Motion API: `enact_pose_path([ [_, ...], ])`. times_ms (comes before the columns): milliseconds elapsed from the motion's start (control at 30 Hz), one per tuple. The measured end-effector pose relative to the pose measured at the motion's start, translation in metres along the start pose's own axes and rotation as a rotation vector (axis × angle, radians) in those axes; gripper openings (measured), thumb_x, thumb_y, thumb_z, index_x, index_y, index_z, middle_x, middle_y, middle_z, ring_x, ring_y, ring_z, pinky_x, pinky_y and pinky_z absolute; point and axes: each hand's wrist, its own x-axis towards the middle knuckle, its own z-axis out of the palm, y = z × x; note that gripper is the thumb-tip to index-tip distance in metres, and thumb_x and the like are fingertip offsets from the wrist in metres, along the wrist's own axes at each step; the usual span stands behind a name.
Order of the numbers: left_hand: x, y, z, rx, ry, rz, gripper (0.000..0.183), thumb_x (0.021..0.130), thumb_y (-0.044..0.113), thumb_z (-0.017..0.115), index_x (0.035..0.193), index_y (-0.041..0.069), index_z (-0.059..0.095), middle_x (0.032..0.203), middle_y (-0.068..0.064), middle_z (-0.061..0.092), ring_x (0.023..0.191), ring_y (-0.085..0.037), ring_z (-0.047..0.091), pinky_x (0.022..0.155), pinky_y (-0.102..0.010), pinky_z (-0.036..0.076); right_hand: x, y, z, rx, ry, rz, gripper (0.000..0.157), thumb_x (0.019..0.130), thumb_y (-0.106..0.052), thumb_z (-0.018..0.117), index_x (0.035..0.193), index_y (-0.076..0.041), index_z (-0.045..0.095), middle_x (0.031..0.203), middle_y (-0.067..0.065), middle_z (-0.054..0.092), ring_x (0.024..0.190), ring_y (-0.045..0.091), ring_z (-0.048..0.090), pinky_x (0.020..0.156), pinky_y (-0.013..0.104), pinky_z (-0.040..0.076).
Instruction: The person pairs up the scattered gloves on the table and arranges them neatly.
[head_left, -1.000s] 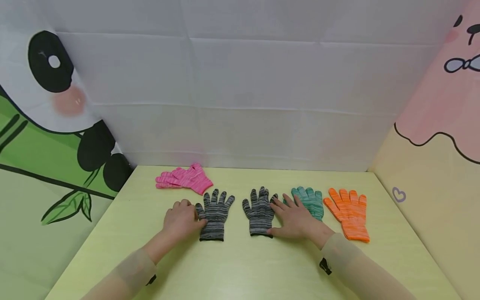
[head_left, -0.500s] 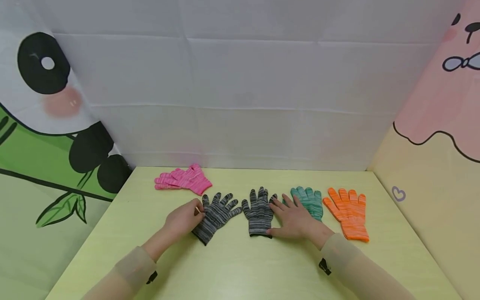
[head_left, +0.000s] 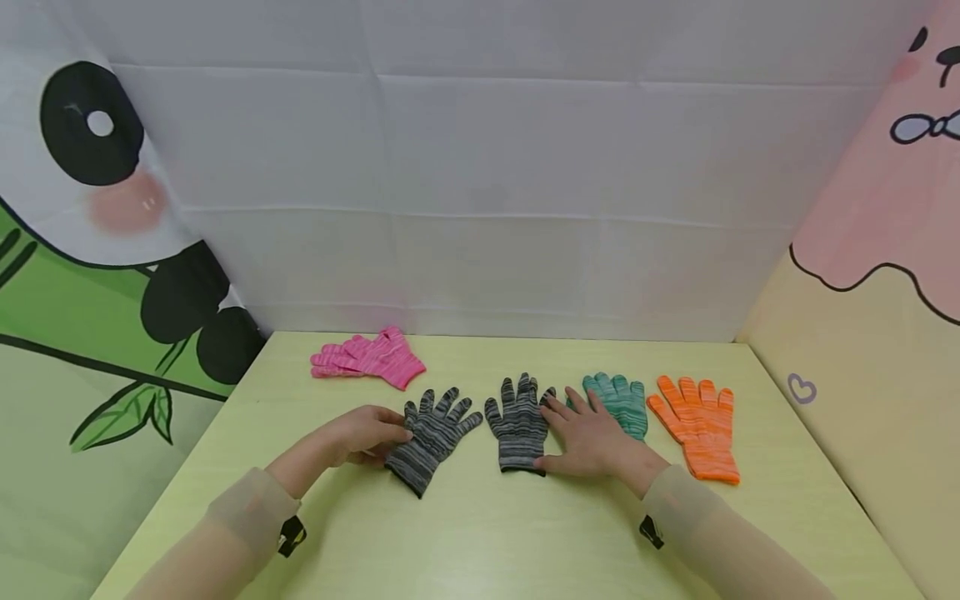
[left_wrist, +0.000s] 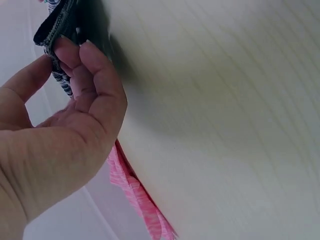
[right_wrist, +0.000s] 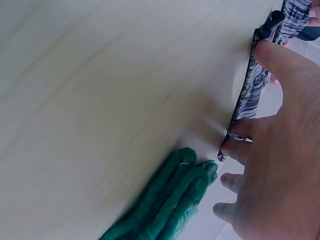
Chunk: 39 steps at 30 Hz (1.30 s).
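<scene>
A: What frames the scene?

B: A creased pale-grey fabric backdrop (head_left: 480,167) rises at twelve o'clock behind a pale-yellow wood-grain table (head_left: 480,550), whose flat top probably suits limp knitwear laid out smooth.

A: And the hands?

B: The person's bare right hand (head_left: 592,442) reaches in from four o'clock, the bare left hand (head_left: 360,433) from eight, one to each side of the middle.

A: The bright pieces?

B: At ten o'clock, a bunched pink striped knit bundle (head_left: 378,358), apparently a folded pair. At three, an orange striped knit glove (head_left: 701,425) lies flat. Nearer in, a green striped knit glove (head_left: 622,408) is partly hidden by the right hand. Their outlying spots seem to leave the middle to the greys.

A: Where are those?

B: At the dial's centre, well within reach: a tilted charcoal-grey striped knit glove (head_left: 433,442) pointing to one o'clock, and a straight-lying charcoal-grey striped knit glove (head_left: 517,429) aimed at twelve.

A: And the fingers?

B: The left fingers (left_wrist: 102,75) and thumb pinch the tilted glove's outer edge, a hold that fits thin fabric. The right fingers (right_wrist: 235,150), spread and gripping nothing, touch the straight one, likely steadying it.
</scene>
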Motion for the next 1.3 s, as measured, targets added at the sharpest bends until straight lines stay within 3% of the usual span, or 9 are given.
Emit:
enact_pose_path([
  [133,-0.001,0.0,0.0,-0.064,-0.024,-0.029,0.057,0.095,0.017,0.071,0.144,-0.004,0.05,0.106,-0.011,0.065,0.084,-0.022,0.061,0.072,-0.036,0.058,0.002,-0.001,-0.001,-0.01,-0.009,0.001,0.097,0.09,-0.081,0.046,0.163,-0.02,0.03,0.168,0.004,0.024,0.156,0.037,0.008,0.122,0.061,0.003],
  [300,0.0,-0.002,0.001,-0.072,-0.02,-0.043,0.047,0.094,0.011,0.068,0.137,0.001,0.051,0.097,-0.01,0.062,0.073,-0.02,0.06,0.068,-0.035,0.058,0.005,-0.002,-0.002,-0.034,-0.021,-0.008,0.098,0.089,-0.082,0.045,0.163,-0.019,0.03,0.168,0.005,0.024,0.156,0.036,0.008,0.122,0.061,0.004],
  [533,0.002,-0.004,0.001,-0.06,-0.032,-0.023,0.065,0.094,0.013,0.072,0.147,-0.006,0.041,0.093,-0.011,0.064,0.068,-0.019,0.061,0.068,-0.037,0.06,0.005,-0.005,-0.008,-0.039,-0.033,-0.019,0.097,0.09,-0.079,0.049,0.162,-0.017,0.034,0.167,0.007,0.027,0.155,0.037,0.011,0.122,0.062,0.006],
  [700,0.004,-0.004,0.002,-0.046,-0.018,-0.001,0.066,0.095,0.006,0.07,0.15,-0.009,0.036,0.092,-0.013,0.064,0.066,-0.02,0.061,0.07,-0.039,0.061,0.007,-0.006,-0.01,-0.047,-0.041,-0.012,0.097,0.089,-0.08,0.048,0.162,-0.018,0.032,0.167,0.006,0.026,0.156,0.036,0.01,0.122,0.061,0.005],
  [933,0.001,0.004,0.006,-0.037,0.009,0.129,0.059,0.097,0.0,0.062,0.15,-0.009,0.037,0.101,-0.014,0.063,0.073,-0.017,0.062,0.074,-0.038,0.061,0.006,0.0,-0.004,-0.017,-0.001,-0.013,0.095,0.09,-0.079,0.049,0.162,-0.018,0.033,0.166,0.007,0.028,0.155,0.039,0.011,0.121,0.063,0.004],
  [1033,-0.003,0.01,0.008,-0.07,0.007,0.191,0.059,0.099,-0.002,0.059,0.151,-0.009,0.034,0.115,-0.02,0.063,0.079,-0.017,0.064,0.076,-0.037,0.061,0.002,0.005,-0.001,0.01,0.036,-0.017,0.095,0.091,-0.077,0.049,0.162,-0.017,0.032,0.167,0.009,0.027,0.154,0.041,0.011,0.121,0.063,0.004],
  [1167,-0.006,0.016,0.012,-0.111,0.006,0.27,0.066,0.099,-0.003,0.057,0.156,-0.011,0.024,0.141,-0.037,0.049,0.096,-0.021,0.067,0.084,-0.038,0.06,-0.003,0.012,-0.001,0.021,0.084,-0.026,0.096,0.092,-0.077,0.049,0.163,-0.015,0.029,0.167,0.013,0.026,0.154,0.042,0.011,0.121,0.064,0.005],
  [1300,-0.005,0.021,0.017,-0.17,0.016,0.329,0.074,0.1,-0.004,0.057,0.159,-0.011,0.011,0.149,-0.04,0.038,0.105,-0.023,0.066,0.089,-0.038,0.059,-0.01,0.018,-0.007,0.034,0.125,-0.027,0.096,0.093,-0.076,0.05,0.163,-0.015,0.029,0.167,0.015,0.025,0.154,0.043,0.011,0.12,0.066,0.006],
])
